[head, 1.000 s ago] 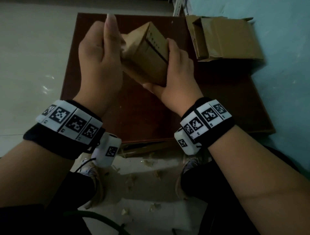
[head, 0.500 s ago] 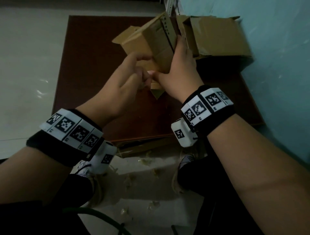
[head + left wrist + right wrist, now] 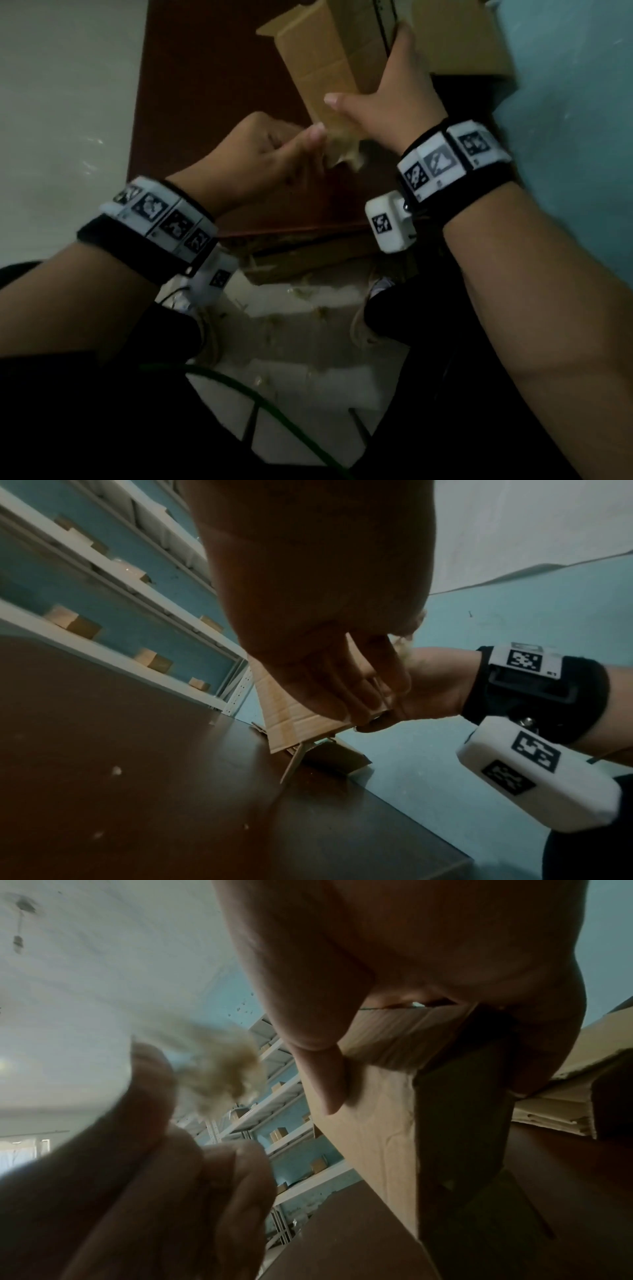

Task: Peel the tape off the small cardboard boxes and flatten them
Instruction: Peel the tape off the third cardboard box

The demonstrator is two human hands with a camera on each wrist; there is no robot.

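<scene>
Nearest me, scraps of peeled tape (image 3: 301,293) litter the floor, so I judge several boxes are already stripped. Above the brown table (image 3: 191,102) my left hand (image 3: 270,154) pinches a crumpled wad of tape (image 3: 344,150) between thumb and curled fingers, while my right hand (image 3: 390,102) wraps the near end of the small cardboard box (image 3: 329,65), which slants up and away; flattening it is left, I judge. Half a second ago the wad was against the box; now it has pulled free, toward me, and farther off a flattened box (image 3: 459,37) lies as before.
</scene>
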